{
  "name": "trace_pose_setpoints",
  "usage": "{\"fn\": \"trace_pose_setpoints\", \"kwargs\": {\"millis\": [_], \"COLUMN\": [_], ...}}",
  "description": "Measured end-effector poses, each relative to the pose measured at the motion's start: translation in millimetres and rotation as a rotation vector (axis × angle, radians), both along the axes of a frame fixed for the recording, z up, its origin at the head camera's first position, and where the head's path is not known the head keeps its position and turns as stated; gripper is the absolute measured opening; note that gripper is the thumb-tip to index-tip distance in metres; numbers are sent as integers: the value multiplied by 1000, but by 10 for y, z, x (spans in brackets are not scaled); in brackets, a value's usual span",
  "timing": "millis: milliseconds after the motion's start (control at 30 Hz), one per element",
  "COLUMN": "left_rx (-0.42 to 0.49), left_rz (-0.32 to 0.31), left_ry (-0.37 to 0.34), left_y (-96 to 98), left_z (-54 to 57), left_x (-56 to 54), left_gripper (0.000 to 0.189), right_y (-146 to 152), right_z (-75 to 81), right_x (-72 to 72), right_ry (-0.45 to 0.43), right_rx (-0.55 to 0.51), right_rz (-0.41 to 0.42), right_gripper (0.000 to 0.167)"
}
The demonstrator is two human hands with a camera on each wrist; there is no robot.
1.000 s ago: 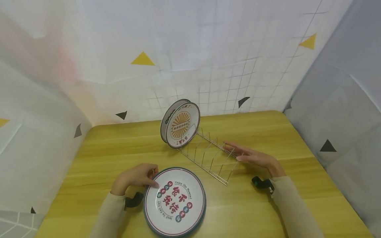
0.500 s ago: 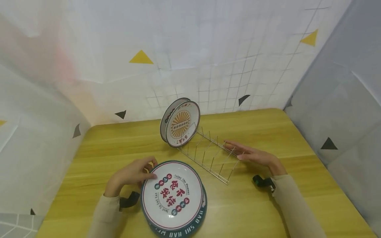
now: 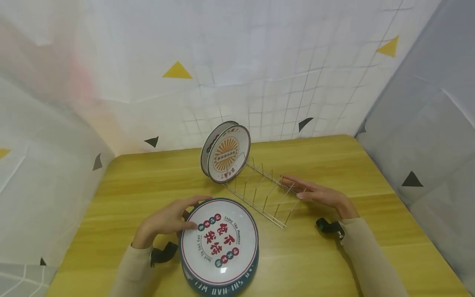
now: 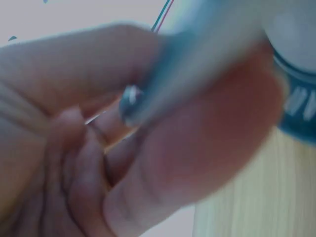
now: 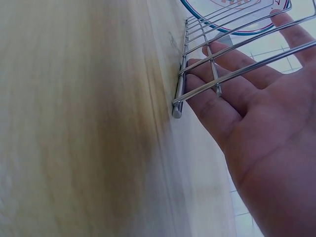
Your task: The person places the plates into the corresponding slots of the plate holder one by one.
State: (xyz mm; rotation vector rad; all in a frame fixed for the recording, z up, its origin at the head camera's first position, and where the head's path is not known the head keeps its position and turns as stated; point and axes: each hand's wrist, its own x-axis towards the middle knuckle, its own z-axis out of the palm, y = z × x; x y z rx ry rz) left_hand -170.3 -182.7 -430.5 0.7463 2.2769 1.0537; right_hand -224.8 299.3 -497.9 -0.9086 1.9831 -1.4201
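Low in the head view, a white plate with red characters and a blue-green rim overlaps at least one lettered blue-green plate below it. My left hand pinches its upper left edge, thumb on the face. The left wrist view shows the plate's edge, blurred, between thumb and fingers. My right hand rests against the right side of a wire dish rack. Its fingers stretch along the outside of the wires in the right wrist view.
Two plates stand upright in the rack's far left end, the front one with an orange sunburst. A wooden table lies under everything. White sheeting with yellow and black triangles surrounds it at the back and sides.
The top plate has shifted from the plate below, baring that one's lettered rim. My left hand moved slightly up with it, then a little right. My right hand stays at the rack.
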Motion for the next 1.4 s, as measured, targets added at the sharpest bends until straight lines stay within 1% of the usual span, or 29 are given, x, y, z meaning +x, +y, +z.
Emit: {"fn": "trace_pose_setpoints", "kwargs": {"millis": [67, 267, 367, 467, 600, 733, 767, 833, 900, 967, 1000, 1067, 1133, 1233, 1300, 1400], "left_rx": [39, 170, 181, 187, 208, 214, 214, 217, 235, 263, 284, 325, 351, 340, 304, 251], "left_rz": [-18, -9, -4, -11, -41, -59, -55, -24, 39, 119, 161, 235, 297, 375, 408, 421], "left_ry": [59, 151, 233, 282, 324, 383, 406, 464, 539, 638, 687, 799, 919, 1068, 1131, 1170], "left_y": [20, 82, 121, 150, 169, 206, 217, 237, 257, 277, 293, 339, 402, 518, 599, 716], "left_z": [33, 161, 198, 203, 205, 255, 279, 332, 403, 493, 542, 650, 767, 920, 998, 1043], "left_x": [0, 61, 88, 96, 99, 139, 159, 207, 249, 258, 245, 187, 95, -75, -201, -384], "left_gripper": [79, 81, 80, 80, 78, 76, 75, 74, 73, 72, 72, 73, 73, 73, 71, 70], "right_y": [12, 31, 49, 67, 75, 73, 69, 55, 38, 20, 15, 11, 12, 17, 19, 6], "right_z": [-1, 9, 1, -17, -30, -18, -12, 1, 10, 19, 21, 24, 27, 18, 4, -14], "right_x": [-6, -7, 0, 14, 27, 36, 36, 28, 8, -14, -24, -34, -32, -23, -13, 0], "right_ry": [6, 18, 12, 22, 43, 44, 42, 34, 23, 11, 13, 13, 19, 25, 18, -1], "right_rx": [4, 17, 13, 19, 22, 21, 22, 23, 22, 15, 13, 9, 2, -6, -9, -17], "right_rz": [-7, -13, -16, -14, -12, -16, -16, -14, -12, -9, -8, -8, -8, -7, -7, 1], "right_gripper": [66, 65, 65, 65, 64, 65, 65, 65, 65, 65, 65, 65, 65, 65, 64, 64]}}
